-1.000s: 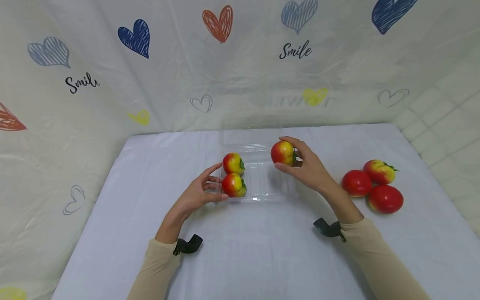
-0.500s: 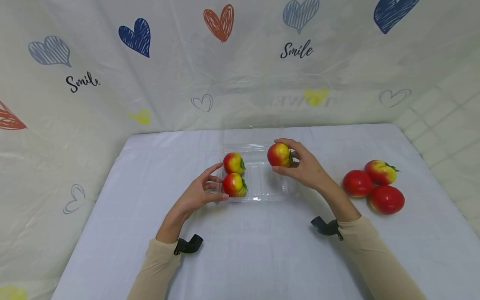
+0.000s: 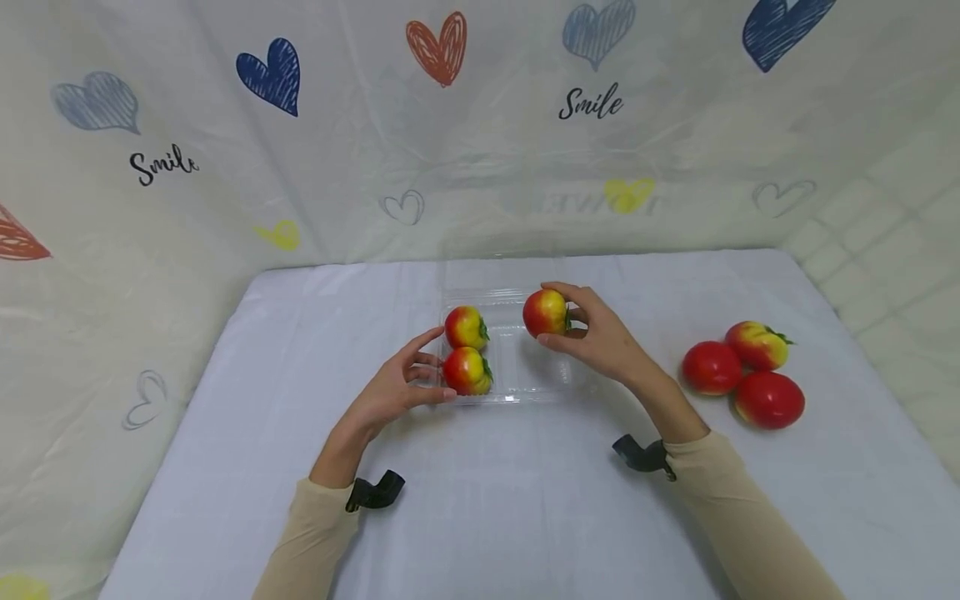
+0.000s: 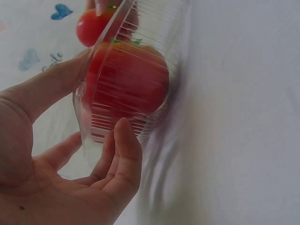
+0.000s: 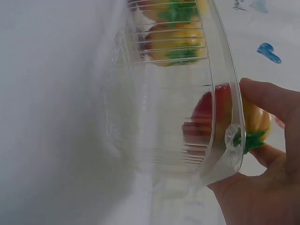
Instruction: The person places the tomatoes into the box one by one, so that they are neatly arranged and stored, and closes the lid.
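Note:
A clear plastic clamshell container (image 3: 517, 367) stands on the table with its lid raised at the back. Two red-and-yellow fruits with green leafy tops, the nearer fruit (image 3: 467, 371) and the farther fruit (image 3: 466, 327), sit along its left side. My left hand (image 3: 390, 387) holds the container's left end, with bent fingers and thumb against its wall and rim; the left wrist view shows this contact. My right hand (image 3: 600, 337) grips a third red-and-yellow fruit (image 3: 543, 313) between thumb and fingers over the container's right part. In the right wrist view, part of this fruit (image 5: 255, 119) shows through the clear wall.
Three more fruits lie grouped on the right of the white-covered table (image 3: 480, 517): a fruit with its leafy top visible (image 3: 756, 345), a red one (image 3: 711, 367) and another red one (image 3: 768, 400). A heart-printed curtain (image 3: 495, 150) hangs behind the table.
My right hand has carried the third fruit a little left and slightly nearer, farther over the container. The left hand and the two fruits in the container have stayed put.

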Tool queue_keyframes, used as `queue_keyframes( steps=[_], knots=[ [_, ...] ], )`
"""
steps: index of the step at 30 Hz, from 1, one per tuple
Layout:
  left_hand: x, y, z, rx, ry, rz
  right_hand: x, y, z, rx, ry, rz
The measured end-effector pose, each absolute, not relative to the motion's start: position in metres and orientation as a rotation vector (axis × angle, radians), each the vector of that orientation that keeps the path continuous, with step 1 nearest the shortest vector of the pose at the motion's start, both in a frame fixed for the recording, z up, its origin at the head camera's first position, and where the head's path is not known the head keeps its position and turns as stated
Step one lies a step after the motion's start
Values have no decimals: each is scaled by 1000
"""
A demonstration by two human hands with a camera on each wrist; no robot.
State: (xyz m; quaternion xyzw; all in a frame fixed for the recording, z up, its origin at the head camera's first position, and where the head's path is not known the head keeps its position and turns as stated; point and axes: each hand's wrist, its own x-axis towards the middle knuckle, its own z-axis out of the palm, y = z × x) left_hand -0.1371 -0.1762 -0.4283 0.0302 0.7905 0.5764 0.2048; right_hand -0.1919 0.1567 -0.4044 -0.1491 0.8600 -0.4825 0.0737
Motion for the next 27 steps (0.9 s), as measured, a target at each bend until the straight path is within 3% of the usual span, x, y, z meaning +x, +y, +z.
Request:
queue_keyframes(
  steps=[27],
  knots=[
    [-139, -175, -430, 61, 2197, 1600, -193, 132, -411, -441, 2562, -1402]
  ],
)
